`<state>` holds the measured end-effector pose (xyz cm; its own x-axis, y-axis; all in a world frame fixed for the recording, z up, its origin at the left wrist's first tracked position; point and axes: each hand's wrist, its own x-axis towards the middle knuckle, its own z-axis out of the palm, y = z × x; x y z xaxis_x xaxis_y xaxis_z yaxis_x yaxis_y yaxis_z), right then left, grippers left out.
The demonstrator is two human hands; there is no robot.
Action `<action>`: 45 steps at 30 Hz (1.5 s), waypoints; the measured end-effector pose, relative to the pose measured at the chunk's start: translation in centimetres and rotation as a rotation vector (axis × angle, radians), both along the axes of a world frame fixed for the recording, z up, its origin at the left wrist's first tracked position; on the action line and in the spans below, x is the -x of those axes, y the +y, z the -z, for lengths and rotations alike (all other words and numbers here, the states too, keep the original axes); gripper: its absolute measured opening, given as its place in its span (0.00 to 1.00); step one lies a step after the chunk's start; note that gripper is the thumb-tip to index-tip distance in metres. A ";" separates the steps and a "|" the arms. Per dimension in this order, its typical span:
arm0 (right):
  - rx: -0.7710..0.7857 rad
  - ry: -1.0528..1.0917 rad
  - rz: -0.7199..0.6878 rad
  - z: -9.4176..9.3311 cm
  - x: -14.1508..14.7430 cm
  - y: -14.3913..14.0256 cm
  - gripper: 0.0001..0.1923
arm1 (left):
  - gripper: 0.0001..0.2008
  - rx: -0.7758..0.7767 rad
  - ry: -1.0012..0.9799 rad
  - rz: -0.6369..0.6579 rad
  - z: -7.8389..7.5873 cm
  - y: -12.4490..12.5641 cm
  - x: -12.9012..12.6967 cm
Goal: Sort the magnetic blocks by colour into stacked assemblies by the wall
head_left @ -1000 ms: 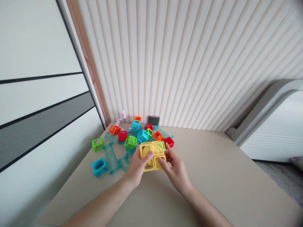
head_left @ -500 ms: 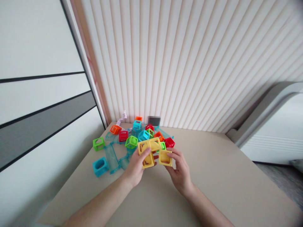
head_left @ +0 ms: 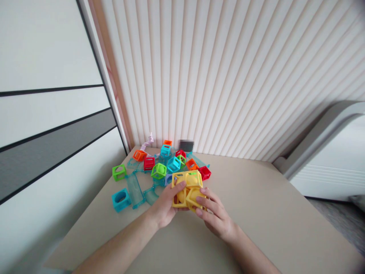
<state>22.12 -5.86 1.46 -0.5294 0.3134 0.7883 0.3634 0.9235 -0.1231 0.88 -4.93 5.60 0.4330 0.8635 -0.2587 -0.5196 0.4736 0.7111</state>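
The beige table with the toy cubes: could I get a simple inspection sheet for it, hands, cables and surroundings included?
Surface: beige tabletop.
Things in hand: yellow plastic open-sided cubes, grouped; the lower-right cube sits tilted.
Clutter: red, orange, blue and green plastic cubes, translucent teal plastic tracks, a lilac twisted piece.
Left hand: grips the other yellow cubes.
Right hand: holds the lower-right cube.
Cables: nothing seen.
Surroundings: cream ribbed wall; white panelling with a grey band, at left.
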 end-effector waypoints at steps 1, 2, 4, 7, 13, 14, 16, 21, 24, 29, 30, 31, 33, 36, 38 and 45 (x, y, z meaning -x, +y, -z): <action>-0.032 -0.017 -0.027 -0.3 -0.1 0.0 0.23 | 0.25 -0.006 -0.015 0.022 0.0 0.0 0.1; -0.065 -0.028 -0.050 -0.6 -0.1 0.0 0.23 | 0.24 -0.008 -0.035 0.041 0.1 0.0 0.2; -0.088 -0.031 -0.040 -0.7 -0.1 0.2 0.22 | 0.23 -0.005 -0.074 0.056 0.2 0.2 0.3; -0.133 0.019 0.055 -0.2 0.1 0.8 0.25 | 0.24 -0.009 -0.091 0.021 0.4 0.3 0.3; -0.094 0.118 0.281 0.0 0.5 0.9 0.33 | 0.26 -0.049 -0.084 -0.059 0.4 0.2 -0.1; -0.070 0.111 0.285 -0.2 0.5 0.8 0.34 | 0.26 -0.056 -0.086 -0.058 0.4 0.2 -0.1; -0.025 0.077 0.275 -0.3 0.3 0.6 0.35 | 0.26 -0.071 -0.089 -0.059 0.4 0.2 0.0; 0.005 -0.025 0.233 -0.1 -0.4 0.9 0.36 | 0.26 -0.111 -0.081 -0.087 0.3 0.3 0.0; 0.047 0.003 0.203 -0.1 -0.1 1.2 0.37 | 0.25 -0.146 -0.064 -0.123 0.2 0.3 -0.1; 0.274 0.229 0.141 -0.6 1.6 0.6 0.28 | 0.26 -0.275 0.014 -0.314 0.6 0.5 -0.2; 0.344 0.267 0.138 -0.7 1.9 0.4 0.25 | 0.26 -0.292 0.040 -0.351 0.8 0.6 -0.2; 0.419 0.305 0.134 -0.6 2.2 0.3 0.22 | 0.27 -0.302 0.066 -0.378 0.9 0.6 -0.2; 0.573 0.380 0.109 -0.4 2.6 0.0 0.21 | 0.29 -0.315 0.113 -0.406 1.2 0.6 -0.1; 0.715 0.489 0.058 0.4 3.1 0.1 0.23 | 0.27 -0.350 0.170 -0.417 1.5 0.6 -0.2; 0.731 0.521 0.066 0.8 3.3 0.3 0.23 | 0.26 -0.360 0.191 -0.417 1.6 0.6 -0.2; 0.666 0.505 0.170 0.6 3.4 0.1 0.23 | 0.24 -0.282 0.120 -0.367 1.6 0.5 -0.5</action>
<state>18.74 -5.76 0.88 -0.0680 0.8387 0.5403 0.2458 0.5389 -0.8057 1.36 -4.40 4.02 0.0674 0.9975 -0.0215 -0.5228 0.0537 0.8508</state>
